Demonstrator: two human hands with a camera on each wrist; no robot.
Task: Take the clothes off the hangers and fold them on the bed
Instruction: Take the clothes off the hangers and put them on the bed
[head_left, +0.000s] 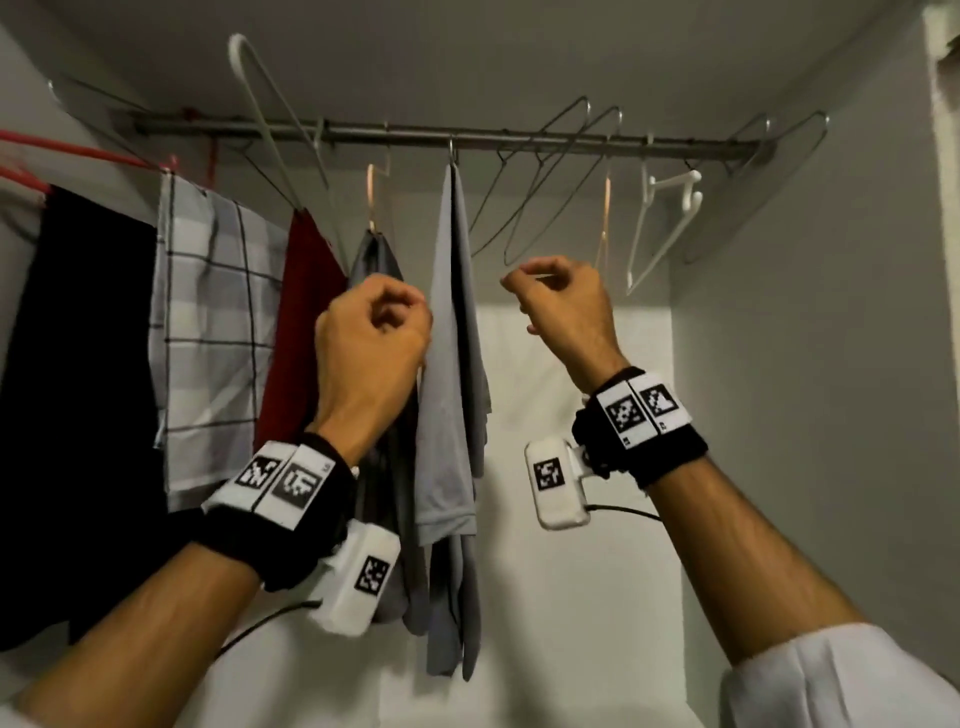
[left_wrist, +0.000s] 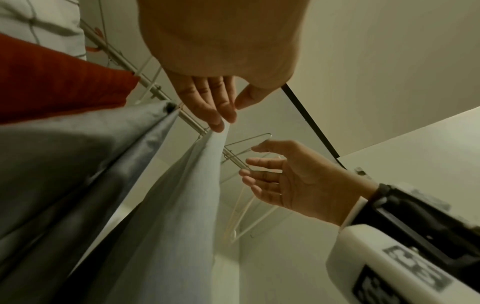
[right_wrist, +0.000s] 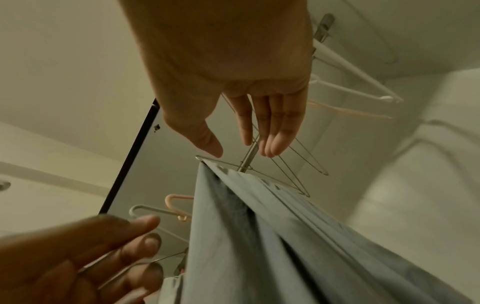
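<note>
I see lots of bare hangers (head_left: 545, 171) on the rod (head_left: 415, 134), so I think some clothes are off already. Still hanging: a black one (head_left: 78, 338), a checked one (head_left: 213, 322), a red one (head_left: 301, 312), a dark grey one (head_left: 376, 254) & the light grey shirt (head_left: 452, 364). So lots left to do, I'd say. No bed in view, can't tell abt folding.

My left hand (head_left: 371, 338) is up by the light grey shirt, right beside its left edge. In the left wrist view its fingertips (left_wrist: 221, 123) touch the top of the cloth, thumb close by. Fingers bent a bit, not wrapped round it; can't tell if it's a real pinch yet.

My right hand (head_left: 563, 306) is on the shirt's right side, a little apart from it. Fingers loose & curled, holding nothing. Bare wire hangers sit just behind it.
</note>
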